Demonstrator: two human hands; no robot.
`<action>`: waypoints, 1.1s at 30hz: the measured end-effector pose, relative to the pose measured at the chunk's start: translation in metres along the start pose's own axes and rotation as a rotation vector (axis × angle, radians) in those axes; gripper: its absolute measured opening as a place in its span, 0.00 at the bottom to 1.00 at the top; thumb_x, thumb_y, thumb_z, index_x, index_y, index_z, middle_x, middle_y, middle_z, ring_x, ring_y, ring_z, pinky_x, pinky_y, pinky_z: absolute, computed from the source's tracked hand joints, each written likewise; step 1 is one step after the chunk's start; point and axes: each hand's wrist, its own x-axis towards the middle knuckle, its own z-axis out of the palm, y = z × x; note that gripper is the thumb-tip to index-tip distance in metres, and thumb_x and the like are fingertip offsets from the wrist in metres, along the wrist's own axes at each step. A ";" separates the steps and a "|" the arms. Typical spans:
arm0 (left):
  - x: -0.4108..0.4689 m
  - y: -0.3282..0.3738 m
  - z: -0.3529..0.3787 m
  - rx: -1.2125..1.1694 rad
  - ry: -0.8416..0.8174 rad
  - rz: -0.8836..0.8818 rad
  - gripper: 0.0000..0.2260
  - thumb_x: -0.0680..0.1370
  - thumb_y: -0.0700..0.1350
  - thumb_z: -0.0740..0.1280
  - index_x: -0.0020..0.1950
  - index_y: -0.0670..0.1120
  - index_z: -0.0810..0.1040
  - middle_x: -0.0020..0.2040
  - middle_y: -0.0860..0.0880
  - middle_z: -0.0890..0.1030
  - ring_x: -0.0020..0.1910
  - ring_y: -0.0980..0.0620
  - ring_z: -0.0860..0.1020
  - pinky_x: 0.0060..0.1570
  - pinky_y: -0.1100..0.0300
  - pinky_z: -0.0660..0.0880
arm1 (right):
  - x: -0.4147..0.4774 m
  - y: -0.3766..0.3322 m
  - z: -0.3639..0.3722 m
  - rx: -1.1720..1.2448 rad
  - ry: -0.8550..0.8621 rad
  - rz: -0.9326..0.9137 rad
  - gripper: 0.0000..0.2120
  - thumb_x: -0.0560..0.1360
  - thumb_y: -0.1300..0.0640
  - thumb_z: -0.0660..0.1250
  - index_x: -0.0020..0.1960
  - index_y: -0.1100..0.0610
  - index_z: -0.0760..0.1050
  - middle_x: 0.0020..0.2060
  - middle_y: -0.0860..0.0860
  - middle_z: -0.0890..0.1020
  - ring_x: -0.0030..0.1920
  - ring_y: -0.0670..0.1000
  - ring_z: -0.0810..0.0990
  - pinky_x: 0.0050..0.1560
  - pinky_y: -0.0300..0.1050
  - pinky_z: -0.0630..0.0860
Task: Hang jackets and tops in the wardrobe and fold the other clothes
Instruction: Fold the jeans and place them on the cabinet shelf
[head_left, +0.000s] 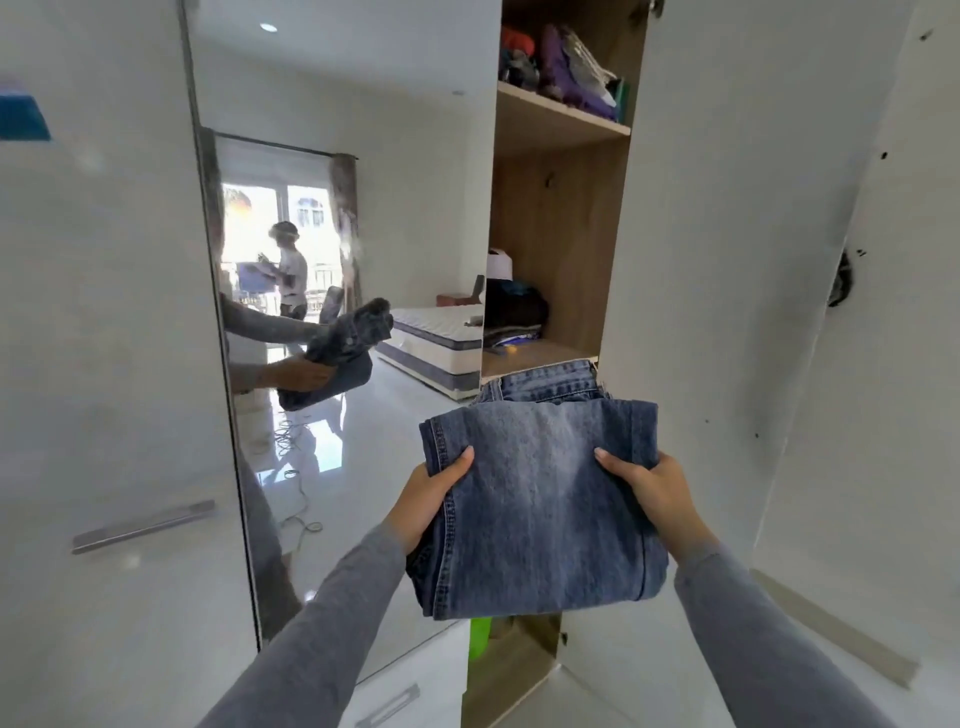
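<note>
A folded pair of blue jeans (540, 488) is held level in front of the open wardrobe (558, 234). My left hand (428, 499) grips its left edge, thumb on top and fingers underneath. My right hand (652, 491) grips the right edge the same way. The waistband end of the jeans points toward the middle shelf (535, 356), close to its front edge. Both sleeves are grey.
The middle shelf holds a pile of dark clothes (514, 312) at its left. The upper shelf (563, 111) carries bags and colourful items. A mirror panel (337, 312) stands to the left, the open white door (727, 312) to the right. A green object (479, 636) sits low inside.
</note>
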 end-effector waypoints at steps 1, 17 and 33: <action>0.019 -0.006 0.008 -0.009 -0.011 -0.004 0.13 0.76 0.54 0.67 0.56 0.48 0.79 0.50 0.48 0.84 0.48 0.49 0.83 0.46 0.57 0.78 | 0.017 0.004 -0.006 -0.001 0.006 0.002 0.16 0.69 0.56 0.75 0.54 0.58 0.77 0.48 0.52 0.82 0.46 0.51 0.81 0.38 0.40 0.76; 0.314 -0.131 0.119 -0.166 0.076 -0.152 0.26 0.69 0.57 0.72 0.63 0.48 0.76 0.56 0.49 0.82 0.55 0.49 0.81 0.59 0.51 0.75 | 0.348 0.105 -0.080 -0.260 -0.133 0.138 0.24 0.66 0.52 0.77 0.58 0.60 0.78 0.51 0.54 0.83 0.48 0.56 0.82 0.53 0.55 0.79; 0.449 -0.279 0.061 -0.258 0.483 -0.449 0.29 0.65 0.59 0.75 0.64 0.51 0.74 0.59 0.51 0.79 0.54 0.52 0.78 0.61 0.52 0.71 | 0.534 0.299 0.022 -0.312 -0.419 0.468 0.18 0.68 0.59 0.73 0.55 0.61 0.74 0.51 0.55 0.78 0.49 0.58 0.77 0.53 0.52 0.75</action>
